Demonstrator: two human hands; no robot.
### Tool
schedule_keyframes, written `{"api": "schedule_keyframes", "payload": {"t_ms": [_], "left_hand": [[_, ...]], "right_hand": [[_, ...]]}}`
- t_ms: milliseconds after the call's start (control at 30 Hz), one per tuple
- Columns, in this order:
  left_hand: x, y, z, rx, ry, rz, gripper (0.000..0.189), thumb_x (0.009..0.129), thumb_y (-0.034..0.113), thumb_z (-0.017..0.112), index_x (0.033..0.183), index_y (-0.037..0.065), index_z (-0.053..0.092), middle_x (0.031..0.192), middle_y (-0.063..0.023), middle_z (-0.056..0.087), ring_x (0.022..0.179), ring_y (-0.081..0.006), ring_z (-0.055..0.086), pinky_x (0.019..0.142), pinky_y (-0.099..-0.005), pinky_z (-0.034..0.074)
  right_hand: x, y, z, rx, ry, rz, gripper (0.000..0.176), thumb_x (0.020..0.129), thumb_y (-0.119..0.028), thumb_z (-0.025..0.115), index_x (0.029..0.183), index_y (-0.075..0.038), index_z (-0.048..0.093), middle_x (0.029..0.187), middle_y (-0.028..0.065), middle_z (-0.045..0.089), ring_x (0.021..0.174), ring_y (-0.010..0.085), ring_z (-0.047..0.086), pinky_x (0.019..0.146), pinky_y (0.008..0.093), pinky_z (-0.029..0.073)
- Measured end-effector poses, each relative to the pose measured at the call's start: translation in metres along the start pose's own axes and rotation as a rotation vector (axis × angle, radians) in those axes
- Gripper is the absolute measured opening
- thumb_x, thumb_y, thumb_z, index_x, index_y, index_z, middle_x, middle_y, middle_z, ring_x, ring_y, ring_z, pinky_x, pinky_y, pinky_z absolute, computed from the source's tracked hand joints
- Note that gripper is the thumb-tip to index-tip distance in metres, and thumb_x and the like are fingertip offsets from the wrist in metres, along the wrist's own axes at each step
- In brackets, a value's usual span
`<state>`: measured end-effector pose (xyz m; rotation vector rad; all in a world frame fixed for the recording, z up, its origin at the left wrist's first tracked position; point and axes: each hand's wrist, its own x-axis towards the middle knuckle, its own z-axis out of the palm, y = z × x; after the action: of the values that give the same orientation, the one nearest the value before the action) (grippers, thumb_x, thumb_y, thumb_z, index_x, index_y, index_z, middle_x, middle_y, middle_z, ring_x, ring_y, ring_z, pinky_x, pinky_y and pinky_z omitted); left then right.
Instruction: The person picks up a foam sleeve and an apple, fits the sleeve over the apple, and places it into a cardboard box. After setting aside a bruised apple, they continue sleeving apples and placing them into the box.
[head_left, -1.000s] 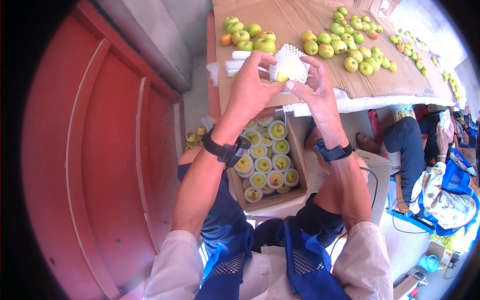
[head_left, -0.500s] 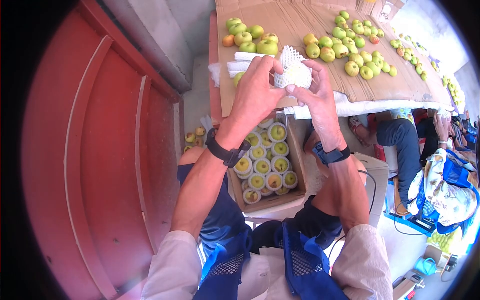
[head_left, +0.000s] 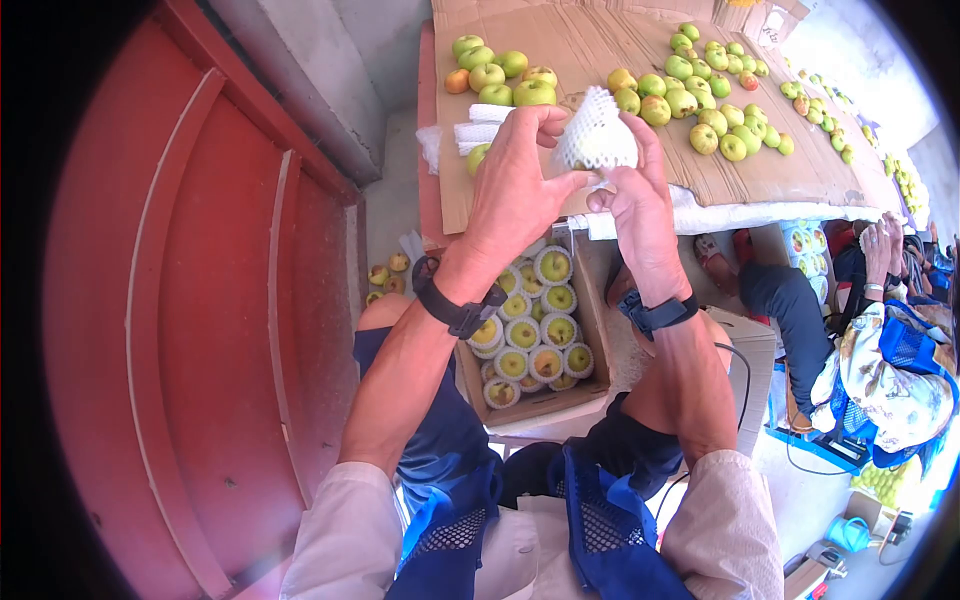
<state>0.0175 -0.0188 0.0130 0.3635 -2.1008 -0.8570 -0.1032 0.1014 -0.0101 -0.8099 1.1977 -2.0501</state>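
Note:
An apple in a white foam net sleeve (head_left: 600, 132) is held up over the table's near edge, between my two hands. The sleeve rises to a loose point at the top, and the fruit inside is mostly hidden. My right hand (head_left: 643, 205) is closed around its right side and underside. On the left, my left hand (head_left: 512, 190) has curled fingers, with the thumb at the sleeve's lower edge. Flat white foam sleeves (head_left: 480, 133) lie just left of that hand. Below my hands, an open cardboard box (head_left: 600, 340) holds several sleeved apples (head_left: 520, 331).
Loose green apples (head_left: 487, 76) lie at the left of the cardboard-covered table (head_left: 570, 40), with more apples (head_left: 680, 100) to the right. A red door (head_left: 190, 300) stands at my left. Another person (head_left: 880, 350) sits at the right. Several apples (head_left: 390, 275) lie on the floor.
The sleeved apple has turned so the sleeve's point is higher and covers more of the fruit. My right fingers have shifted lower around it. The person at the right has moved their hands.

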Motion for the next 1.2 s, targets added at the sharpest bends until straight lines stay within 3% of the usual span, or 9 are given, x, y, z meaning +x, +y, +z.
{"api": "schedule_keyframes", "payload": {"t_ms": [133, 200, 300, 500, 667, 767, 1033, 1200], "left_hand": [[-0.002, -0.007, 0.005, -0.027, 0.019, -0.037, 0.055, 0.079, 0.007, 0.084, 0.127, 0.003, 0.056, 0.115, -0.0087, 0.066, 0.105, -0.0191, 0.065, 0.089, -0.035, 0.053], [-0.001, -0.008, 0.005, -0.238, -0.062, -0.199, 0.05, 0.083, 0.009, 0.082, 0.127, 0.003, 0.058, 0.116, -0.0057, 0.067, 0.105, -0.016, 0.064, 0.089, -0.0319, 0.053], [0.001, -0.004, 0.002, -0.306, -0.1, -0.257, 0.041, 0.088, 0.006, 0.077, 0.125, 0.002, 0.061, 0.117, -0.0031, 0.067, 0.105, -0.0127, 0.063, 0.089, -0.0286, 0.053], [0.003, -0.013, 0.004, -0.427, -0.05, -0.239, 0.025, 0.095, -0.002, 0.065, 0.119, 0.001, 0.067, 0.109, -0.0017, 0.07, 0.097, -0.01, 0.065, 0.089, -0.0265, 0.052], [0.004, -0.013, 0.004, -0.396, -0.016, -0.257, 0.021, 0.096, -0.002, 0.063, 0.116, 0.001, 0.069, 0.104, -0.0017, 0.072, 0.093, -0.0094, 0.065, 0.088, -0.0264, 0.053], [0.006, -0.016, 0.005, -0.371, -0.001, -0.269, 0.02, 0.096, -0.002, 0.063, 0.114, 0.001, 0.07, 0.102, -0.0013, 0.072, 0.093, -0.0089, 0.065, 0.087, -0.0263, 0.053], [0.005, -0.01, 0.005, -0.364, -0.003, -0.28, 0.022, 0.095, -0.003, 0.063, 0.116, 0.002, 0.071, 0.102, -0.0004, 0.073, 0.09, -0.0078, 0.064, 0.084, -0.0261, 0.053], [0.003, -0.006, 0.004, -0.356, 0.016, -0.256, 0.022, 0.095, -0.003, 0.063, 0.114, 0.002, 0.07, 0.102, 0.0003, 0.073, 0.089, -0.0074, 0.063, 0.085, -0.0263, 0.052]], "right_hand": [[0.002, -0.002, 0.0, 0.187, -0.04, 0.009, 0.064, 0.094, -0.012, 0.053, 0.154, -0.012, 0.034, 0.138, 0.0083, 0.053, 0.11, 0.0155, 0.057, 0.073, 0.0313, 0.051], [0.003, -0.001, -0.001, 0.186, -0.043, 0.009, 0.064, 0.095, -0.013, 0.053, 0.155, -0.012, 0.033, 0.139, 0.0085, 0.054, 0.11, 0.0155, 0.057, 0.073, 0.0317, 0.051], [0.003, -0.001, -0.001, 0.19, -0.047, 0.016, 0.064, 0.096, -0.013, 0.054, 0.156, -0.012, 0.032, 0.139, 0.0088, 0.054, 0.112, 0.0159, 0.057, 0.074, 0.0325, 0.052], [0.004, 0.001, -0.004, 0.17, -0.085, 0.022, 0.063, 0.1, -0.016, 0.059, 0.156, -0.009, 0.031, 0.139, 0.0087, 0.055, 0.118, 0.0174, 0.058, 0.071, 0.0343, 0.058], [0.004, 0.001, -0.001, 0.174, -0.081, 0.071, 0.063, 0.103, -0.019, 0.062, 0.156, -0.008, 0.03, 0.14, 0.0086, 0.055, 0.119, 0.0186, 0.06, 0.07, 0.0338, 0.063], [0.003, -0.001, 0.0, 0.194, -0.11, 0.134, 0.065, 0.102, -0.019, 0.063, 0.156, -0.007, 0.031, 0.14, 0.0083, 0.054, 0.117, 0.0187, 0.061, 0.071, 0.0331, 0.064], [0.004, 0.003, 0.008, -0.077, -0.001, -0.025, 0.089, 0.088, -0.007, 0.078, 0.155, -0.003, 0.021, 0.133, 0.0162, 0.053, 0.109, 0.0218, 0.064, 0.059, 0.0305, 0.062], [0.004, 0.0, 0.01, -0.107, 0.021, -0.037, 0.083, 0.088, -0.007, 0.077, 0.152, -0.003, 0.024, 0.131, 0.0159, 0.055, 0.106, 0.0205, 0.064, 0.06, 0.0298, 0.061]]}}
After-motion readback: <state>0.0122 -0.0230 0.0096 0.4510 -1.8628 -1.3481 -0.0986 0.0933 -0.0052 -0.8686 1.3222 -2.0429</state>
